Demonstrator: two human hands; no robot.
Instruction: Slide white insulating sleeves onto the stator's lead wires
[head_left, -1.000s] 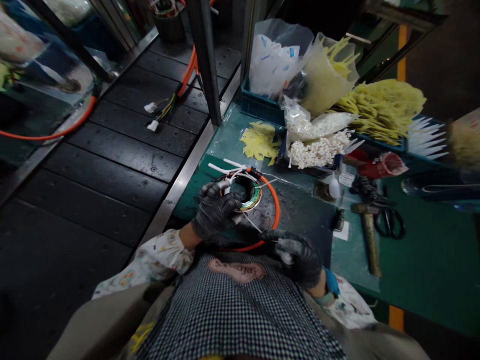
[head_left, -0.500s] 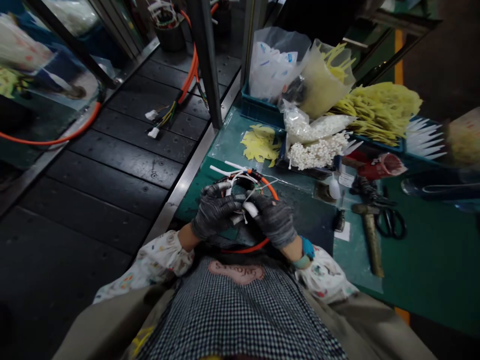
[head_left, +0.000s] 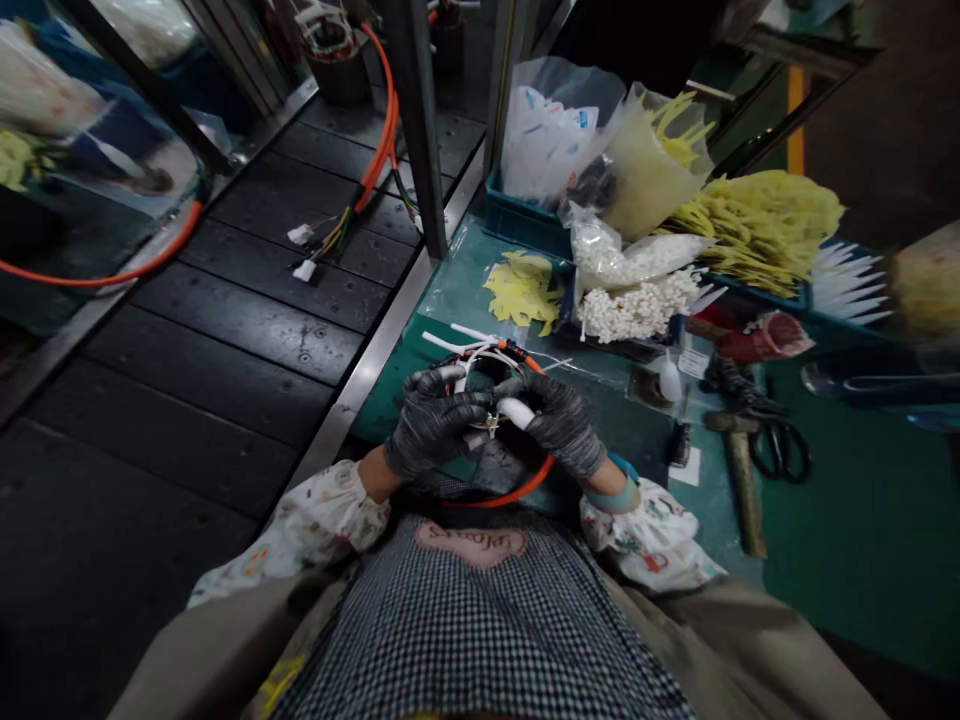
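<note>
In front of my apron is a ring-shaped wire winding, with white sleeves sticking out of its far side and a thick white sleeve on its near right. My gloved left hand is wrapped around the ring's left side. At the right side, my gloved right hand is closed with its fingertips together over the rim. A thin white cord pokes out beyond these fingers. The orange cable curves from the far side behind my right hand and round to the front.
On the green table lie a hammer, black scissors and a small white bottle. Bins hold white-tipped ties and yellow sheets. Left is a roller conveyor with orange cable; a metal post stands alongside.
My right hand has shifted right and slightly outward, with the thin cord now running out past its fingers. More of the thick white sleeve shows. My left hand stays nearly in place.
</note>
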